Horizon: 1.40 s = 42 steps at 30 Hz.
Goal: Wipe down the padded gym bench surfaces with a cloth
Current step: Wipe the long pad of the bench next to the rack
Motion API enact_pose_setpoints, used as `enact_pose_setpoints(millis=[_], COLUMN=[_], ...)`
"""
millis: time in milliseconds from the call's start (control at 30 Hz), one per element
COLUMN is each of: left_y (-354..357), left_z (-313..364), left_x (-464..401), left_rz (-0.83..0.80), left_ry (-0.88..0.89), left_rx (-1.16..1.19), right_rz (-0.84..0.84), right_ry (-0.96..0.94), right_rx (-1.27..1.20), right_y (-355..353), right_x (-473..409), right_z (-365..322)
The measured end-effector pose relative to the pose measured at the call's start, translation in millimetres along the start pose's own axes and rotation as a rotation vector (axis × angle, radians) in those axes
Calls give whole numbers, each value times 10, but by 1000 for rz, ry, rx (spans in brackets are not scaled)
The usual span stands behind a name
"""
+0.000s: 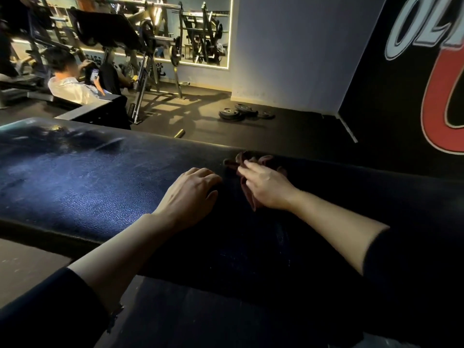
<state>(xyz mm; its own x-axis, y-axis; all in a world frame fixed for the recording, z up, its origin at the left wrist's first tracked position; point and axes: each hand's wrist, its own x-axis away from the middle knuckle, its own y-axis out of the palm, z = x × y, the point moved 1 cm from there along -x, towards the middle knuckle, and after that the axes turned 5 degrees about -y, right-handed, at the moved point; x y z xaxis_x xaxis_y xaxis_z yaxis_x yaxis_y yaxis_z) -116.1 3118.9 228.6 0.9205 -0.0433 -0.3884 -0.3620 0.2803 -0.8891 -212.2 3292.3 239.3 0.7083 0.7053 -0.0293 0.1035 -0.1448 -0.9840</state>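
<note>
Dim gym light fell on the black bench pad (82, 187), whose left part gleamed, perhaps already wiped. Mid-pad lay the dark red cloth (247, 189), bunched under the right hand (267, 187), fingers loosely spread on it. Beside it, the left hand (189, 192) rested flat. The shadowed right stretch looked undone.

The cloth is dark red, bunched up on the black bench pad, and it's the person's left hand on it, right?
Not quite. The head view shows the right hand on the dark red cloth. The left hand rests bare on the black bench pad beside it. The rest is right.
</note>
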Motion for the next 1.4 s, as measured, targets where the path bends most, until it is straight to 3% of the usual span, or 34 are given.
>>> enact_pose_setpoints(millis=[167, 333, 400, 600, 633, 700, 767, 833, 967, 1200, 1400], left_y=[79, 72, 53, 19, 7, -2, 5, 31, 35, -89, -64], left_z=[65, 156, 204, 355, 382, 436, 489, 526, 562, 565, 532], left_x=[2, 4, 36, 134, 138, 157, 192, 231, 330, 503, 605], left_rz=[-33, -23, -19, -25, -33, -42, -35, -42, -9, 62, 36], left_ry=[43, 51, 61, 99, 97, 91, 90, 96, 113, 79, 66], left_rx=[43, 59, 68, 77, 75, 74, 74, 77, 71, 120, 76], right_rz=[-22, 5, 112, 554, 540, 343, 81, -9, 34, 66, 111], right_ry=[-79, 191, 210, 27, -20, -95, -80, -27, -22, -365, -88], right_rx=[-62, -5, -20, -68, -33, -25, -79, -124, -277, -270, -183], right_y=[40, -23, -45, -275, -326, -342, -247, -149, -91, 46, -74], right_x=[534, -125, -207, 116, 182, 329, 449, 510, 663, 1332, 687], right_z=[63, 529, 544, 426, 399, 318, 297, 295, 122, -25, 374])
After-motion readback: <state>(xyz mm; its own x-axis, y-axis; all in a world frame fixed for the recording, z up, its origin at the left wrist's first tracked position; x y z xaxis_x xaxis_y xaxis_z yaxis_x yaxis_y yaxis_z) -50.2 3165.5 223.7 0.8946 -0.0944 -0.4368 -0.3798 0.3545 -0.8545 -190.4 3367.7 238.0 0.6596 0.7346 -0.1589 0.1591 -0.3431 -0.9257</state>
